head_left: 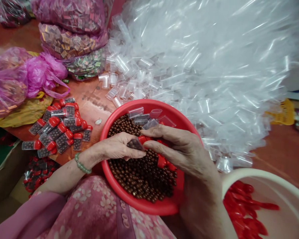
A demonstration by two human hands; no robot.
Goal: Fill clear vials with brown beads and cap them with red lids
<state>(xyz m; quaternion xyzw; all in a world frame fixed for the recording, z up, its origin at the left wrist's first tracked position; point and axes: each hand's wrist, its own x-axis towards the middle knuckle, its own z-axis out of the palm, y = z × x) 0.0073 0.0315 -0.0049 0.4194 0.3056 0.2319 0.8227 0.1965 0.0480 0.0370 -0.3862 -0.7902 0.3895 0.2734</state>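
Observation:
My left hand (118, 146), a green bead bracelet on its wrist, grips a small clear container (134, 144) filled with brown balls. The fingers of my right hand (174, 146) pinch the red cap (142, 139) at the container's end. Both hands are above a red basin (149, 209) that holds many brown balls (132, 179). Several clear empty containers (149, 120) lie at the basin's far side. More red caps (161, 161) rest on the balls beneath my right hand.
Filled red-capped containers (61, 127) are piled on the table (92, 109) at left, above an open box (5, 172) with more. Clear containers (201, 66) form a big heap behind the basin. Pink bags (69, 30) stand at back left. A white tub (269, 176) of red pieces sits at right.

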